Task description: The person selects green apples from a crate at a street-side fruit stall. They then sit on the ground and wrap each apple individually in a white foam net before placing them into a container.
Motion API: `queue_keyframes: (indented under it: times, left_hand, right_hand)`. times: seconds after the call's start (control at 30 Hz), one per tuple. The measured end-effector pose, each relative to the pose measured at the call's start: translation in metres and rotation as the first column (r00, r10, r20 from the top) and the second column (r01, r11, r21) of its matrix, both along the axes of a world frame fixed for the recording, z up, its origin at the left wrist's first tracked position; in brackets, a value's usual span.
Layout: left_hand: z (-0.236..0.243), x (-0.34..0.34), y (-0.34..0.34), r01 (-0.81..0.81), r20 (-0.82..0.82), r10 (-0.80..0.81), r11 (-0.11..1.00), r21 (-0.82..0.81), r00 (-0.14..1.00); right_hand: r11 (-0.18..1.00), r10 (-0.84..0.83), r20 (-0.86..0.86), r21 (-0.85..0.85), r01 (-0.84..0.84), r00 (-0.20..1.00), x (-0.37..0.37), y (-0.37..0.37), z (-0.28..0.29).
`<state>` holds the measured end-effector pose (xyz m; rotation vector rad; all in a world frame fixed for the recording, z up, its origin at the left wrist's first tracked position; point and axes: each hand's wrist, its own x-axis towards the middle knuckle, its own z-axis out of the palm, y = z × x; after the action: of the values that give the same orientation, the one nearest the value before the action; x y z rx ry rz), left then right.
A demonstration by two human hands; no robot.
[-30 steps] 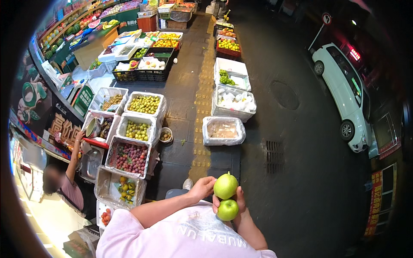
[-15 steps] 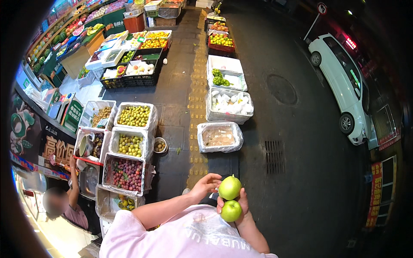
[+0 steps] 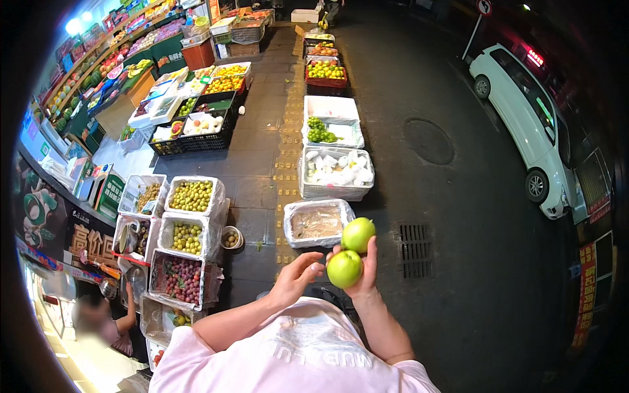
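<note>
Head view: the right hand (image 3: 364,275) holds two green apples (image 3: 351,252) stacked, fingers curled around them, above the pavement. The left hand (image 3: 296,278) hovers just beside them, fingers spread and empty, near a lined crate (image 3: 316,223).

The right hand (image 3: 364,274) held two green apples (image 3: 351,252), one above the other. The left hand (image 3: 296,278) hovered open just beside the lower one. Below them lay a lined white crate (image 3: 316,223) on dark pavement (image 3: 472,196).

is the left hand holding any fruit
No, the left hand is open and empty; both green fruits sit in the right hand.
</note>
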<state>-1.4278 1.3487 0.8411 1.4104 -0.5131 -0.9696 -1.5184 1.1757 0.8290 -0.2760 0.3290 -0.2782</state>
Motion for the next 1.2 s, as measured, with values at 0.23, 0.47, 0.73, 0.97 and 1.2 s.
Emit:
queue_keyframes:
  times: [0.23, 0.47, 0.73, 0.97, 1.2]
  left_hand:
    - [0.024, -0.022, -0.070, 0.092, 0.287, -0.095, 0.995, 0.027, 0.953]
    - [0.025, -0.007, -0.090, 0.054, 0.109, -0.048, 0.997, -0.055, 0.993]
    - [0.043, 0.010, -0.080, 0.062, -0.112, -0.093, 0.965, -0.254, 0.989]
    - [0.032, 0.024, -0.076, 0.131, -0.126, -0.189, 0.919, -0.371, 0.974]
    - [0.024, 0.031, -0.067, 0.067, -0.080, -0.102, 0.929, -0.363, 0.992]
  right_hand:
    - [0.842, -0.361, -0.023, -0.438, 0.315, 0.932, 0.011, -0.050, 0.009]
    - [0.622, -0.514, 0.156, -0.610, 0.491, 0.844, 0.021, -0.034, 0.036]
    - [0.744, -0.455, 0.062, -0.521, 0.418, 0.888, 0.025, -0.024, 0.043]
    - [0.806, -0.466, 0.039, -0.394, 0.442, 0.884, 0.038, -0.007, 0.046]
    - [0.712, -0.513, 0.045, -0.536, 0.454, 0.857, 0.052, -0.003, 0.046]
